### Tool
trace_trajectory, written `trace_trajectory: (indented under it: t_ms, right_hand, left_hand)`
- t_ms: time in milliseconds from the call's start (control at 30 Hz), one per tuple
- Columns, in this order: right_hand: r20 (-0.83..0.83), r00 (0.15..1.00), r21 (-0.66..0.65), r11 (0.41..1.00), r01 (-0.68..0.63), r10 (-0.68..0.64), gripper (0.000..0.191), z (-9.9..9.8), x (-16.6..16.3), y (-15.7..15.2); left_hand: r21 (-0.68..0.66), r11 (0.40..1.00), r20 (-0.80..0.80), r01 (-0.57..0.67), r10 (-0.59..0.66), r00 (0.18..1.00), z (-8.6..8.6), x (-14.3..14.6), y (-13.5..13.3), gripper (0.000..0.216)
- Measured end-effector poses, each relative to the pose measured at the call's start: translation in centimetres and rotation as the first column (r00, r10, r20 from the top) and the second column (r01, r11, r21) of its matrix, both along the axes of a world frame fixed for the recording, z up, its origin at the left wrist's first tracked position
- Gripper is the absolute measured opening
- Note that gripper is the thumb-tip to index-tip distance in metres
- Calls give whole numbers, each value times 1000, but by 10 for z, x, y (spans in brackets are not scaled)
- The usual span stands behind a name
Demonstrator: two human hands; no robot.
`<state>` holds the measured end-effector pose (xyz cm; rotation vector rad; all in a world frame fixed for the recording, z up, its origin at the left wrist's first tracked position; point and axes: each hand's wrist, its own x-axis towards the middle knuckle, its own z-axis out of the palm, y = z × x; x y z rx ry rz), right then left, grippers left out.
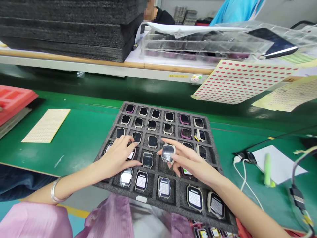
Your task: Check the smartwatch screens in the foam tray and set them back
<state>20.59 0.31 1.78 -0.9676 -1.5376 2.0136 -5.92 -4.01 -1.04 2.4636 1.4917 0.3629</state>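
Note:
A black foam tray (153, 177) with square compartments holds rows of smartwatch bodies without straps. My right hand (184, 157) grips one smartwatch (168, 153) between thumb and fingers, above the tray's middle, its dark screen facing up. Over the left part of the tray is my left hand (119, 153), its fingers curved and the thumb apart, holding nothing. Its thumb tip is beside a dark-screened watch (148, 160). In the front row, watches such as this one (194, 197) show lit white screens; several at the back are dark, some with purple cases.
A green bench (81, 138) carries a yellow sticker sheet (47, 125), a red foam tray (15, 100), and white cables (245, 175) beside a green marker (267, 170). Stacked black foam (74, 29) and clear plastic trays (198, 44) stand on the shelf. Another person (235, 11) is behind it.

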Motion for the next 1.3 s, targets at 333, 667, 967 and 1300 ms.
trace_trajectory:
  t_ms: [333,667,967,1300]
  right_hand:
    - [-123,991,-16,998,57,-59,45,-2,3,9]
    - [-289,955,-167,986,25,-73,38,-9,8,14]
    - [-293,950,-197,979,53,-111,39,-18,9,15]
    - [-243,962,-157,984,88,-125,41,-16,7,11]
  left_hand:
    - [-107,994,-82,14,-22,996,-15,63,9,19]
    - [-614,716,789,332,556,260,10,55,37,28]
    - [-645,736,737,205,529,420,3,66,33,52]
    - [-276,961,638,-3,185,747,-5,58,28,46]
